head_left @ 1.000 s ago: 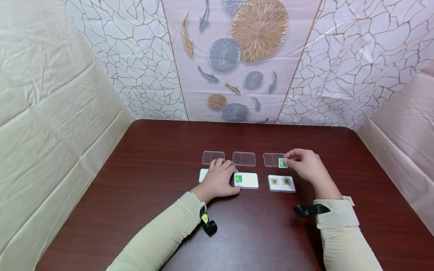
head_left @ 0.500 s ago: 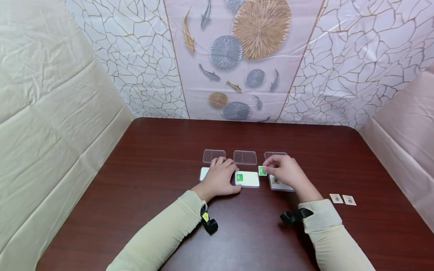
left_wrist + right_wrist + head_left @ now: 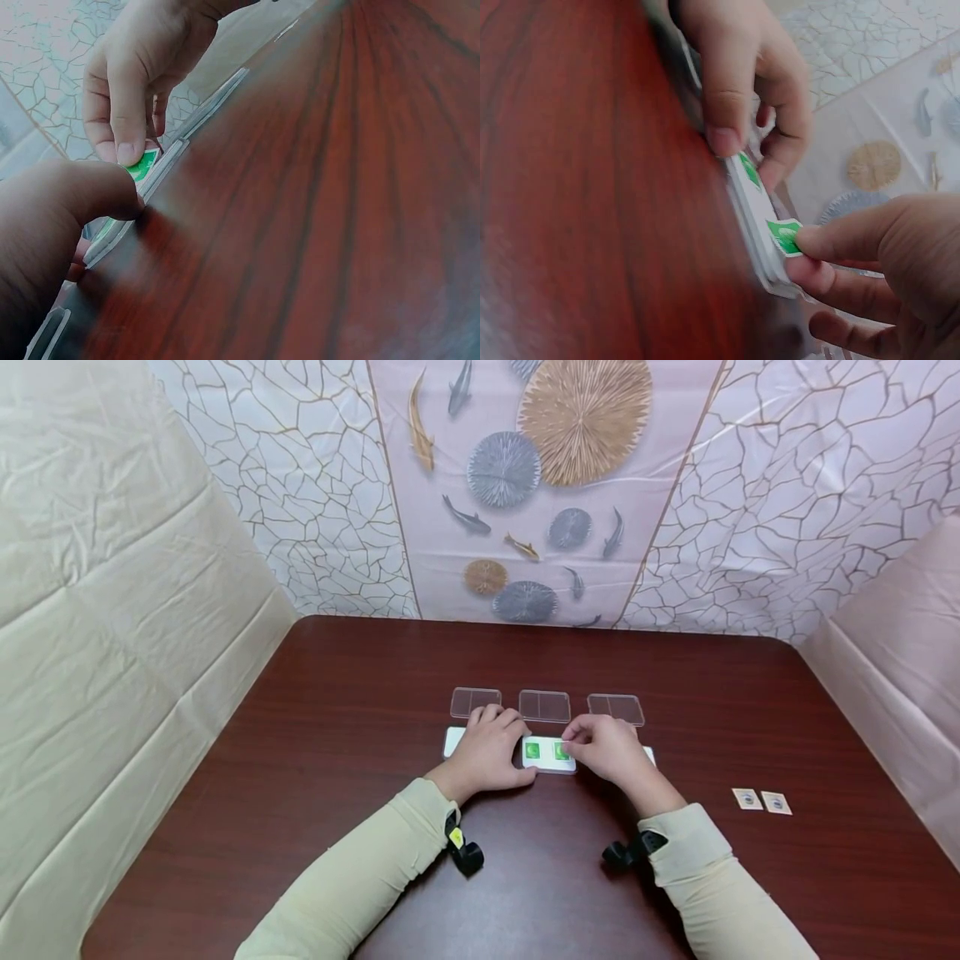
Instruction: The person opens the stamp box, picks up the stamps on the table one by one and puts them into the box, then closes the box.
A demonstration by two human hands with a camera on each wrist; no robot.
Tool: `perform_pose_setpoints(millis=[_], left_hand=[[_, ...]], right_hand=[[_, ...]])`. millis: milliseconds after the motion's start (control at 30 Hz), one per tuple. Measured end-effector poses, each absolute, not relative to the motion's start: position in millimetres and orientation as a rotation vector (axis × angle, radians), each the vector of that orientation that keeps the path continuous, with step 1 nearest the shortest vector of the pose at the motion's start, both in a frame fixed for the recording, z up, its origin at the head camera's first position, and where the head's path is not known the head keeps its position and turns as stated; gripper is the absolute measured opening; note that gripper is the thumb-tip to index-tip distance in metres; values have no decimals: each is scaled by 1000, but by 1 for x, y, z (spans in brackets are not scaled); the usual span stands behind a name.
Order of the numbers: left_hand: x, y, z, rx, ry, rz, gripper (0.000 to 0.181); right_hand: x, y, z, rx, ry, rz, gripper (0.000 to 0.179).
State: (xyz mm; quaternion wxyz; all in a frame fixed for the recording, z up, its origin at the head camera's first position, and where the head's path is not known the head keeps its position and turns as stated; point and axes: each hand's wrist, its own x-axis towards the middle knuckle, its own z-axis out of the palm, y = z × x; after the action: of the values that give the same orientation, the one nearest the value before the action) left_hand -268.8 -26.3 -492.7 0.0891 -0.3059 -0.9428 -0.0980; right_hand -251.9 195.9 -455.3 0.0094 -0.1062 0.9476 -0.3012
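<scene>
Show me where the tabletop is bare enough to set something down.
Bare tabletop lies left of the left sleeve, and between the clear lids and the backdrop. Crowded: the white cases, with left hand and right hand at them.

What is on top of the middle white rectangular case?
On the white case, one small green square card lies at left; the right hand pinches another green card over the right end. The surface beneath each card is covered.
</scene>
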Motion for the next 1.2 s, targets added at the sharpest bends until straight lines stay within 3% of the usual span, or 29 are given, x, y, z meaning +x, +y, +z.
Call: perform_pose_setpoints(millis=[400,633,1200], left_hand=[[-269,-27,-491,-914,-2811,-288,55],[-269,-26,-491,-919,-2805,-290,54],[-268,-27,-491,-917,-2804,-295,55]], right_hand=[[-245,182,-460,-451,3203,-611,5],[-241,177,-459,-459,3250,-430,17],[-240,177,-460,-466,3264,-510,14]])
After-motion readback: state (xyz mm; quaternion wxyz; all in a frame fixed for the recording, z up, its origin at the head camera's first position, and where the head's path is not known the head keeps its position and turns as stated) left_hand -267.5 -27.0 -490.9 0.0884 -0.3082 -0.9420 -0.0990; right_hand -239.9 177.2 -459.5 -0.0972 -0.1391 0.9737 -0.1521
